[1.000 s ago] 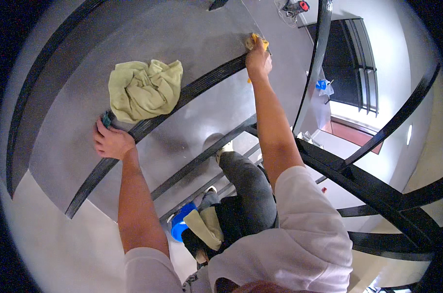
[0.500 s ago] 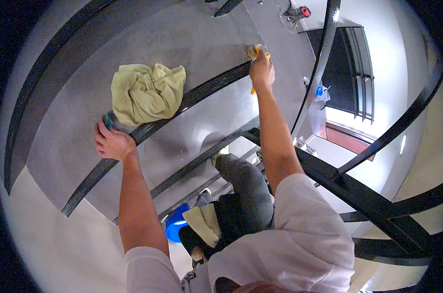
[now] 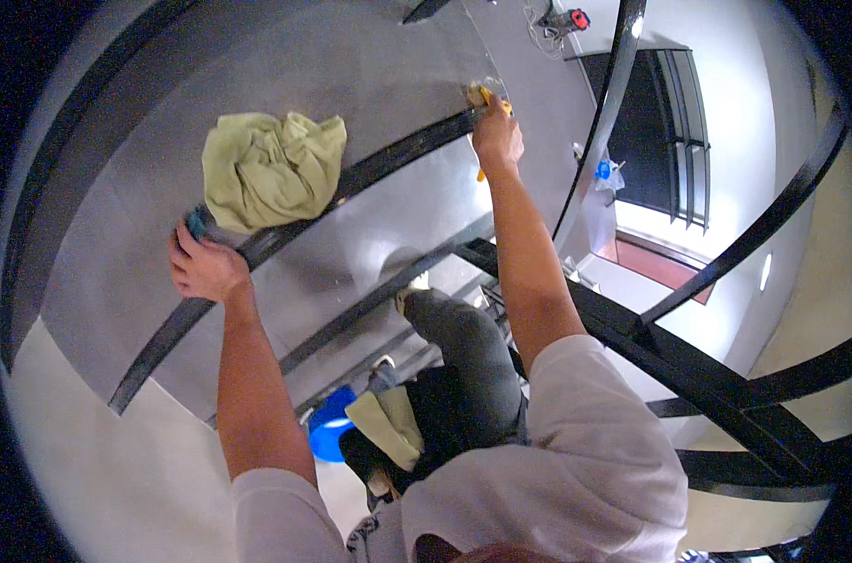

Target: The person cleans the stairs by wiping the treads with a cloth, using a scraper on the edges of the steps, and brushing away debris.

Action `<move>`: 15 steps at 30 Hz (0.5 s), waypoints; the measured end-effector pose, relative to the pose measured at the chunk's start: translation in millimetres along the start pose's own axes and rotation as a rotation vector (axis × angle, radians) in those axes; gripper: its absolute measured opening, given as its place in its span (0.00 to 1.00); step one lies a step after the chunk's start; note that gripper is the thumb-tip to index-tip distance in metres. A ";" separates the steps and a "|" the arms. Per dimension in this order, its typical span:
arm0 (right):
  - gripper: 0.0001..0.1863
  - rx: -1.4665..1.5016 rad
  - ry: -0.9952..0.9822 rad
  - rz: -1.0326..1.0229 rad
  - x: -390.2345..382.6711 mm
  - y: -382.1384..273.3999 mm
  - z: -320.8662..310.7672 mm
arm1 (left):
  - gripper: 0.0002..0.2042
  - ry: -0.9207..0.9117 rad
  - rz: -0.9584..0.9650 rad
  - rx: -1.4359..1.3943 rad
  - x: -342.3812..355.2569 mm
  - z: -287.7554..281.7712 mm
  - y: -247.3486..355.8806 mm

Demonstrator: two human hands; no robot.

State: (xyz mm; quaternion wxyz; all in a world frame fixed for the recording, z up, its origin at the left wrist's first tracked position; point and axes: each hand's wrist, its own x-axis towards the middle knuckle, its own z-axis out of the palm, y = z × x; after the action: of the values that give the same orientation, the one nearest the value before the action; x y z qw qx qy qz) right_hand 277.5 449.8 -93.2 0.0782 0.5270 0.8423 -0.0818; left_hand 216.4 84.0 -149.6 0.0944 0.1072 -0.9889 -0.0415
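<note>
The left hand [image 3: 205, 267] presses against a broad sheet of brushed grey metal [image 3: 351, 66], its fingers [image 3: 184, 246] curled over a small teal object [image 3: 197, 222] that is mostly hidden beneath them. Just above that hand, a crumpled yellow-green cloth [image 3: 271, 169] is draped over a black bar [image 3: 388, 155] that curves diagonally across the metal surface. The cloth looks soft and heavily creased, touching both bar and panel.

The right hand [image 3: 497, 139] reaches high up along the same bar, fingers closed around a yellow-handled tool [image 3: 483, 97] whose upper end meets the metal near the bar; how tightly they pinch cannot be told.

A second black bar [image 3: 379, 296] runs lower across the panel, parallel to the first. Between the 2 arms, the person's grey trouser leg [image 3: 468, 352] shows, with a pale folded cloth [image 3: 388, 427] tucked at the waist. A blue bucket [image 3: 332, 427] sits far below. To the right, black railings [image 3: 726, 272] cross in front of a dark window [image 3: 646, 131], and a small blue object [image 3: 602, 170] hangs near a tall black post [image 3: 600, 122]. A red and black device [image 3: 571, 19] sits at the top edge.
</note>
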 end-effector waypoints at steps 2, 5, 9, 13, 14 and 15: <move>0.15 -0.020 0.032 -0.053 20.1 -1.2 -3.9 | 0.19 0.023 -0.008 -0.031 3.3 -2.2 5.9; 0.15 0.029 0.128 -0.123 37.4 0.3 -4.3 | 0.19 0.040 0.009 -0.038 6.5 3.8 10.0; 0.19 -0.009 -0.008 0.034 -1.9 -3.5 7.2 | 0.19 0.006 -0.021 -0.020 5.9 2.4 5.2; 0.20 0.045 0.028 -0.030 23.9 -5.5 -10.2 | 0.19 0.030 -0.001 -0.006 4.3 4.6 5.3; 0.20 0.060 0.039 -0.043 30.2 -9.1 -11.7 | 0.19 0.022 -0.006 0.009 4.3 4.8 6.3; 0.19 0.034 0.035 -0.045 26.6 -8.0 -8.7 | 0.19 0.015 -0.012 0.023 4.1 4.6 7.0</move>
State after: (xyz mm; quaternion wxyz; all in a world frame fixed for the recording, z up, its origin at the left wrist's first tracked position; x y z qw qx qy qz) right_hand 258.4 471.6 -90.0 0.0527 0.5104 0.8537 -0.0883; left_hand 210.2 90.1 -152.6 0.1001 0.1145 -0.9879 -0.0298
